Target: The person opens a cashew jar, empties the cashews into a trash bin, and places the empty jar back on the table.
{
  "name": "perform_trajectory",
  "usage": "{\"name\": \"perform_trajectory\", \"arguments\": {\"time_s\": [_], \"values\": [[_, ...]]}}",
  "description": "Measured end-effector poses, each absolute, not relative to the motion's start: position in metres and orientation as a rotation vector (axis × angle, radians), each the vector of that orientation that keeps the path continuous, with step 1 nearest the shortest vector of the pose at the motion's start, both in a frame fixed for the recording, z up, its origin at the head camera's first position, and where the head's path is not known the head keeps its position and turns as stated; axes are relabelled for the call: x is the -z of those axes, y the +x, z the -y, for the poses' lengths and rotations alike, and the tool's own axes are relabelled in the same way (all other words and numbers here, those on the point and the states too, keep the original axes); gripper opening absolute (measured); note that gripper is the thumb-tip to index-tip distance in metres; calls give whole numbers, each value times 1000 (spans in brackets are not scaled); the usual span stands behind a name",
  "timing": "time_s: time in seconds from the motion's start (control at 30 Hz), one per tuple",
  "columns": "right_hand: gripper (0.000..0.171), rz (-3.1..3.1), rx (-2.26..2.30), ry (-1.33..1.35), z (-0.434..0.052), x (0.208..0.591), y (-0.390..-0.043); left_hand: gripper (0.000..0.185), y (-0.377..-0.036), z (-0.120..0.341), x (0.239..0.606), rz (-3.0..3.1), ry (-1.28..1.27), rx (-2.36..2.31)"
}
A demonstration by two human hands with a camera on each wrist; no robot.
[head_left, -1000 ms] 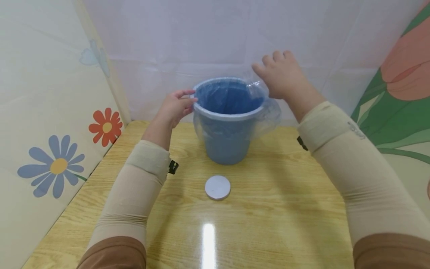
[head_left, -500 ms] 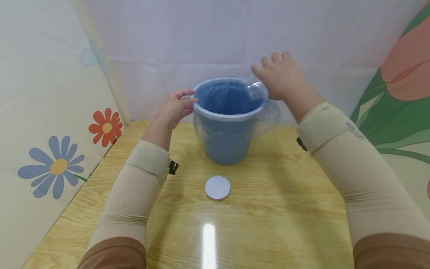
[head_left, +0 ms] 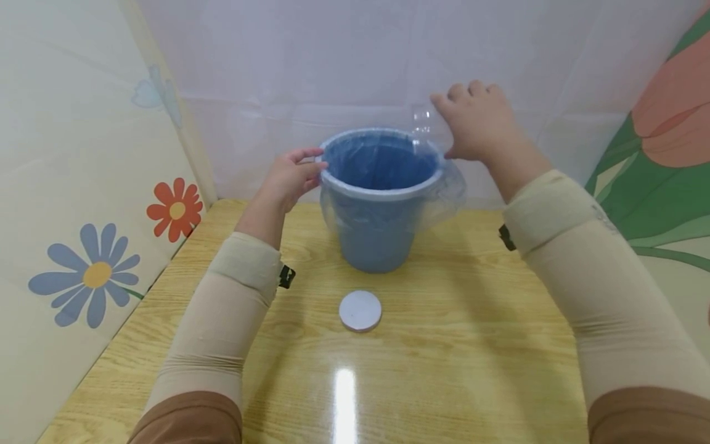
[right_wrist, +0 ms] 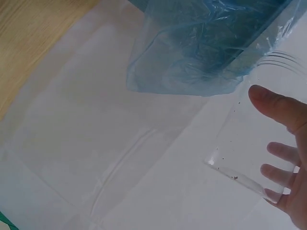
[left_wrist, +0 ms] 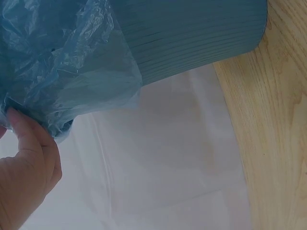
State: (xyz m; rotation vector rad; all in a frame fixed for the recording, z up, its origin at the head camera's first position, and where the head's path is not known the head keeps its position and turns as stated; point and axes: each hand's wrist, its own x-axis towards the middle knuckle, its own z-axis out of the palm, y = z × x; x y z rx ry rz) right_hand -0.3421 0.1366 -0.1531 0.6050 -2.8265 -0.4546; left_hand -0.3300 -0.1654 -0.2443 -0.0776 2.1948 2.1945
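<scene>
In the head view, a blue bin stands upright on the table, lined with a thin clear plastic bag folded over its rim. My left hand pinches the bin's rim on the left, over the bag. My right hand grips a clear jar above the bin's right side. The jar's threaded neck points toward the bag in the right wrist view, and a few dark specks cling inside it. A round white lid lies flat on the table in front of the bin.
The wood-grain table runs back to a white cloth backdrop. Walls with painted flowers stand at left and right.
My right hand has moved right and slightly up, and the jar's mouth has come up from inside the bin's opening to about the rim. The left hand keeps its place.
</scene>
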Motion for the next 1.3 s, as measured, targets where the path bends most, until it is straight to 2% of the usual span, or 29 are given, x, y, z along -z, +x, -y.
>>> {"name": "perform_trajectory", "arguments": {"time_s": [0.6,1.0,1.3], "values": [[111,2858,299,567,-147,153,-341,44,-331,164,243,-2190,-106,-2207],[120,2894,-52,510,-164,154,-341,43,-330,163,242,-2222,-100,-2194],[120,2860,-370,485,-176,165,-334,44,-331,166,243,-2223,-97,-2190]]}}
